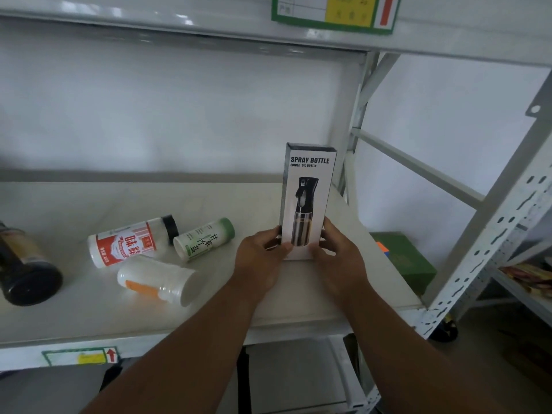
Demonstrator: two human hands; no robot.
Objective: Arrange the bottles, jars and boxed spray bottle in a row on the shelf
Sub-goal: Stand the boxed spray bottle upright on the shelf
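We hold the spray bottle box [307,201] upright near the shelf's [74,318] right edge, left hand [259,258] & right hand [340,258] clamped on its lower sides. Three bottles lie tipped over mid-shelf; a dark jar [25,267] sits at the left edge.

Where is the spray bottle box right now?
In the head view the spray bottle box stands upright near the right end of the shelf, held at its base between the left hand and right hand, right of the green-capped bottle.
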